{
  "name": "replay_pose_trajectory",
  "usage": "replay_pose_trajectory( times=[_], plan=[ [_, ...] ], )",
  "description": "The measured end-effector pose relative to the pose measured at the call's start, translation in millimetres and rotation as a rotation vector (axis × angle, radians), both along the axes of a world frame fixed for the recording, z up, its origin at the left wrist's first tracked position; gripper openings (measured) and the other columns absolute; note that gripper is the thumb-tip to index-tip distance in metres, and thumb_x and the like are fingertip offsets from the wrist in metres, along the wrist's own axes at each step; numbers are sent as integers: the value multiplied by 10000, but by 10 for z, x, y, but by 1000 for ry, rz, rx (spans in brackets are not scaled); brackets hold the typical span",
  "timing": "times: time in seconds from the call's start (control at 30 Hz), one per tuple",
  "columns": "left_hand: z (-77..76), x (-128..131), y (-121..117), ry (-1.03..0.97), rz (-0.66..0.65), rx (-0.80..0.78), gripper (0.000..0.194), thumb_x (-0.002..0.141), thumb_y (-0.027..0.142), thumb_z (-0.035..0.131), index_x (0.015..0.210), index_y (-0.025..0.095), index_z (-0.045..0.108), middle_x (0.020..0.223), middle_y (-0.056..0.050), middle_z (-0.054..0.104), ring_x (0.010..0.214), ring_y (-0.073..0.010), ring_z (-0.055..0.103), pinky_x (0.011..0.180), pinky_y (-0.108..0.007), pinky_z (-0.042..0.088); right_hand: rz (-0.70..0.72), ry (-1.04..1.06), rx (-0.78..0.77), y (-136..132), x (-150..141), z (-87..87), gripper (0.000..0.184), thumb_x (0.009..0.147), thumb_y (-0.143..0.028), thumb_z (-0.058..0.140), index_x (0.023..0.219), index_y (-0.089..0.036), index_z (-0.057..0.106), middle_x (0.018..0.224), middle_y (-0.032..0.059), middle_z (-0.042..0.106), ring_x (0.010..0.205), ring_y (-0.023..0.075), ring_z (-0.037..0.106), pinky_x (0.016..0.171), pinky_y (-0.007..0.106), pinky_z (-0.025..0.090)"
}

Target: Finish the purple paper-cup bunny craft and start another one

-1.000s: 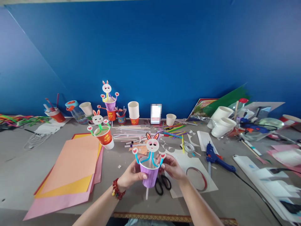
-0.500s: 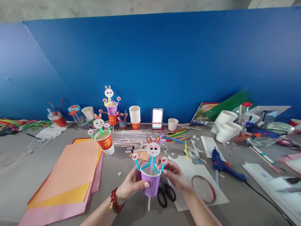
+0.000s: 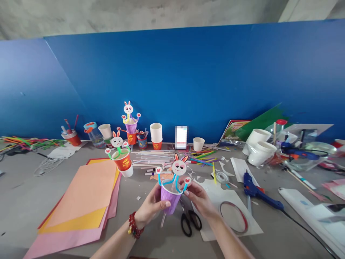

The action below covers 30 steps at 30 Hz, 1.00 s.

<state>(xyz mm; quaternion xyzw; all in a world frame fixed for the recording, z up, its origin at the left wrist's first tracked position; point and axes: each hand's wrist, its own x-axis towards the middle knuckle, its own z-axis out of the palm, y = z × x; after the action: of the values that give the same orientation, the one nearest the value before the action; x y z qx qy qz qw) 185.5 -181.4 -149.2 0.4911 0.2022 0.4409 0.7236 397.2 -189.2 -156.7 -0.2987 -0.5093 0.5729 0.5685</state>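
Note:
A purple-coloured paper cup (image 3: 170, 201) tilts in the grip of my left hand (image 3: 151, 208), thumb across its front and fingers behind. From the cup rise bent blue straws carrying a paper rabbit head (image 3: 179, 167) and round paws with red hearts. My right hand (image 3: 198, 196) is at the cup's right rim, its fingers closed around the blue straw arm (image 3: 185, 186) below the right paw. A clear straw (image 3: 163, 220) sticks out under the cup's bottom. Black-handled scissors (image 3: 191, 221) lie on the table just beneath, blades partly hidden.
Stacked coloured paper (image 3: 81, 194) lies left. Rabbit cups (image 3: 122, 162) stand at back left, with a white cup (image 3: 198, 144) farther right. Loose straws (image 3: 153, 154) spread across the back. Cut white paper (image 3: 226, 208), a tape roll (image 3: 222, 177) and a corded blue glue gun (image 3: 260, 192) lie right.
The purple cup has tilted, its top leaning right and its bottom swinging left and up. Both hands keep hold. The whole view has shifted slightly.

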Motion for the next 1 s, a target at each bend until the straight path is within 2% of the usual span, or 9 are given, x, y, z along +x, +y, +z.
replay_pose_trajectory(
  times=[0.33,0.4,0.47,0.53,0.6,0.73,0.8,0.9,1.0],
  plan=[
    [28,25,-17,26,102,69,652,786,438,765,1370,267,529,1432,-123,544,1321,-331,500,1100,-456,399,2,-3,71,4,-26,75,110,839,-348,759,883,-247,750,1044,59,668,967,209,630,874,313,513],
    [66,-19,5,48,264,106,566,849,467,688,1353,268,524,1400,-118,554,1297,-310,520,1072,-438,432,-3,11,78,-3,-21,80,101,841,-342,759,884,-252,747,1049,55,661,936,195,625,862,305,508],
    [161,-102,-3,124,570,209,408,908,396,629,1287,269,546,1358,-100,555,1252,-271,542,1031,-406,461,2,-2,75,-12,-18,94,109,848,-342,752,906,-250,748,1053,57,650,929,192,616,850,302,505],
    [334,-194,-63,222,895,407,286,923,287,614,1205,266,572,1346,-82,526,1228,-241,535,1012,-382,465,14,-29,86,-24,-18,122,124,861,-347,738,929,-243,747,1043,61,638,939,195,606,842,300,498],
    [580,-242,-155,317,997,639,210,924,219,596,1129,264,602,1262,-77,563,1168,-238,556,957,-387,494,32,-62,110,-36,-21,156,129,878,-349,719,933,-237,747,1042,64,628,960,200,596,847,300,487],
    [1103,-74,-202,701,503,932,254,922,177,586,1164,253,601,1128,-61,673,1064,-225,615,945,-381,493,61,-94,141,-51,-23,186,140,897,-352,692,973,-249,748,1073,62,612,989,210,592,862,308,478],
    [1260,80,-104,808,367,1017,250,925,203,581,1173,236,595,1147,-68,689,1086,-239,612,951,-391,483,71,-107,154,-55,-16,178,156,902,-346,686,1021,-261,738,1091,58,607,992,207,587,866,307,477],
    [1322,249,63,909,202,1066,292,923,204,559,1213,233,582,1122,-70,707,1079,-251,624,961,-421,479,84,-134,177,-62,0,174,138,900,-348,685,994,-256,729,1092,55,605,1004,208,575,864,299,480],
    [1289,316,122,965,149,1083,321,903,160,534,1214,225,584,1176,-95,695,1138,-267,613,972,-438,481,94,-137,200,-73,8,201,137,894,-366,687,909,-233,716,1079,64,605,1030,220,563,880,309,489]
  ],
)
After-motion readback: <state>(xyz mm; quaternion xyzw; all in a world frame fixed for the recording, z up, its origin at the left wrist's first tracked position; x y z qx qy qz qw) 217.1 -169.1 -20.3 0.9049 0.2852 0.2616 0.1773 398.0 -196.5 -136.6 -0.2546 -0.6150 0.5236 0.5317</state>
